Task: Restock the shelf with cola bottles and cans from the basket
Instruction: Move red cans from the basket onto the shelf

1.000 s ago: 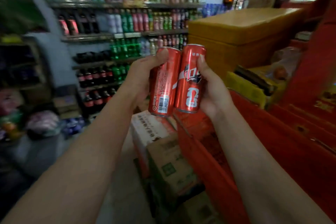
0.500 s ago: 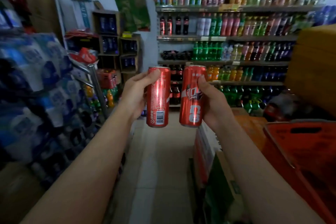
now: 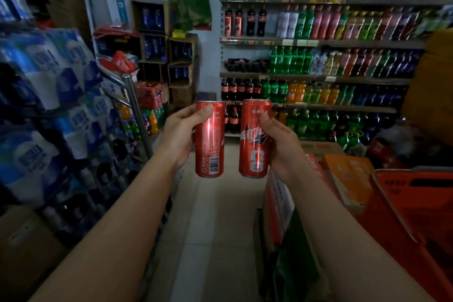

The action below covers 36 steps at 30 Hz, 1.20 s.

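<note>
My left hand (image 3: pixel 180 133) grips a tall red cola can (image 3: pixel 210 140) upright, barcode side toward me. My right hand (image 3: pixel 282 144) grips a second red cola can (image 3: pixel 253 140), also upright, a small gap apart from the first. Both cans are held out in front of me at chest height above the aisle floor. Straight ahead stands the drinks shelf (image 3: pixel 318 43) with rows of bottles; dark cola bottles (image 3: pixel 241 88) fill its left end on several levels. The red basket (image 3: pixel 404 203) sits at the lower right, beside my right forearm.
Stacked packs of bottled water (image 3: pixel 49 110) line the left side, with a metal rack post (image 3: pixel 137 110) beside them. Cardboard cartons (image 3: pixel 343 174) stand on the floor at the right. The tiled aisle floor (image 3: pixel 215 228) runs between them toward the shelf. Brown crates (image 3: pixel 161 39) are stacked at the back.
The view has swung from the red basket round to the aisle and come closer to the drinks shelf. Both hands still hold the cans, now a little further apart.
</note>
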Each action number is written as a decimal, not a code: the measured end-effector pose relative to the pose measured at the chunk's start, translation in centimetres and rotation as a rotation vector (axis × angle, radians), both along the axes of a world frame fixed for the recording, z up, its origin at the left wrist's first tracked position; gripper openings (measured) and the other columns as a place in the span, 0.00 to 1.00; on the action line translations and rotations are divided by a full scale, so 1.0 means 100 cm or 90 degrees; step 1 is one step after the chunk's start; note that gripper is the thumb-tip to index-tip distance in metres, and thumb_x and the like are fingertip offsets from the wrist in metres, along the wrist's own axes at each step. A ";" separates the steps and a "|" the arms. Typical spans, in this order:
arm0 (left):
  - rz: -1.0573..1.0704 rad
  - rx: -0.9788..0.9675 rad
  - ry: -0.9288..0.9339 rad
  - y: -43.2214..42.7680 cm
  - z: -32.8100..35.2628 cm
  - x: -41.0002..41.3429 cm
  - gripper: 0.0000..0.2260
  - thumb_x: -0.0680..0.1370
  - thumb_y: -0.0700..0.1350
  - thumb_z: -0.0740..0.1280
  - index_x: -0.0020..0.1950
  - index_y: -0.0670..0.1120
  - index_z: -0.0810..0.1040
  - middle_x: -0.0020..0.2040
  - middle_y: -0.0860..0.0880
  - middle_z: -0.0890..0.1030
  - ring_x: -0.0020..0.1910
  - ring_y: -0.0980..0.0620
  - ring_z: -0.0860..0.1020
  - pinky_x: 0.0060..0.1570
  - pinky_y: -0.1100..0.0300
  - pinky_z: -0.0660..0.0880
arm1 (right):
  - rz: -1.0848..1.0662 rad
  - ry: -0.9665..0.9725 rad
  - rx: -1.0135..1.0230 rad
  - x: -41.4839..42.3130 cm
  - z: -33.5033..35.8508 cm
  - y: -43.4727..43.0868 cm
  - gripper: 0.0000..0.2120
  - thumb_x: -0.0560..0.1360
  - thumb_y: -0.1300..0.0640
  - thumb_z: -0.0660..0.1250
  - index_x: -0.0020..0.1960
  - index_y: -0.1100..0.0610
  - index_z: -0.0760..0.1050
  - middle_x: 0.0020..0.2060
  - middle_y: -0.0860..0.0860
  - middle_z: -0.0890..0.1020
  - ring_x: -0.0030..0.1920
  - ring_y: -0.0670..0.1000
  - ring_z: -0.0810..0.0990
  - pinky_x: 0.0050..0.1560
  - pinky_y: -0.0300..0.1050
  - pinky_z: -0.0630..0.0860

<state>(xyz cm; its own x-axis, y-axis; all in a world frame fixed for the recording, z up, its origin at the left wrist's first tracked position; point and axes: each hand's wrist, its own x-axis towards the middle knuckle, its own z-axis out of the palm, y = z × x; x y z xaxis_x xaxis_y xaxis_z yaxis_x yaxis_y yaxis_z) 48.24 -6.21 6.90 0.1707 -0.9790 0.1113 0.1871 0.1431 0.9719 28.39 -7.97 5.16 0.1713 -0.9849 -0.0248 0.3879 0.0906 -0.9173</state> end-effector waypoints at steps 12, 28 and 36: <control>-0.017 0.000 0.005 -0.112 -0.023 0.000 0.21 0.67 0.50 0.72 0.58 0.45 0.80 0.48 0.50 0.83 0.50 0.49 0.81 0.47 0.54 0.76 | -0.030 0.020 -0.001 0.001 -0.024 -0.102 0.16 0.73 0.53 0.70 0.60 0.55 0.79 0.53 0.54 0.84 0.55 0.56 0.82 0.50 0.53 0.78; -0.073 -0.002 -0.007 -0.412 -0.026 0.088 0.10 0.68 0.45 0.72 0.49 0.49 0.83 0.45 0.49 0.85 0.47 0.47 0.83 0.44 0.54 0.79 | -0.100 -0.010 0.008 0.083 -0.027 -0.382 0.16 0.70 0.51 0.70 0.56 0.54 0.79 0.53 0.55 0.83 0.57 0.58 0.81 0.55 0.58 0.77; -0.090 0.025 0.012 -0.553 -0.040 0.083 0.09 0.72 0.44 0.71 0.52 0.49 0.81 0.49 0.47 0.84 0.49 0.47 0.82 0.43 0.54 0.78 | -0.101 -0.005 0.006 0.081 -0.037 -0.510 0.17 0.70 0.52 0.69 0.57 0.55 0.79 0.48 0.53 0.84 0.50 0.54 0.83 0.49 0.52 0.79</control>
